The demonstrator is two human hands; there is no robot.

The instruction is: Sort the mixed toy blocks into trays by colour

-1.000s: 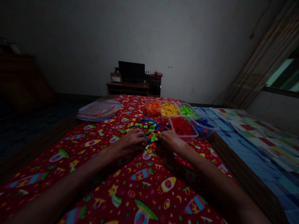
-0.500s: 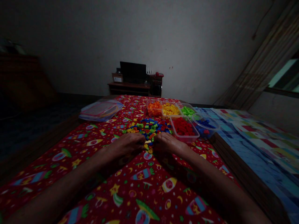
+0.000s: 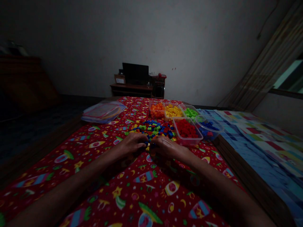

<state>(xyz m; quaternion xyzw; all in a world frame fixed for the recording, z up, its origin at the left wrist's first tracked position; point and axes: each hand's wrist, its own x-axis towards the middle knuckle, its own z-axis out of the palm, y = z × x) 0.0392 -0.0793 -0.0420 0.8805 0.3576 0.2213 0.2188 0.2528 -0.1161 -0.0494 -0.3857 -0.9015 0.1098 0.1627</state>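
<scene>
A heap of small mixed-colour bricks lies on a red cloth printed with rockets. My left hand and my right hand rest palm down at the near edge of the heap, fingertips almost meeting over a few loose bricks. Both hands have curled fingers pressed among the bricks; what they pinch is hidden. Behind the heap stand clear tubs of orange bricks, yellow bricks, green bricks and red bricks, and a round bowl of blue bricks.
A stack of clear plastic lids lies at the far left of the cloth. A checked blue mat runs along the right. A low wooden stand with a dark screen is against the back wall. The room is dim.
Both hands have drawn closer together at the near edge of the heap, the right hand sliding left. The loose bricks between them are now mostly covered.
</scene>
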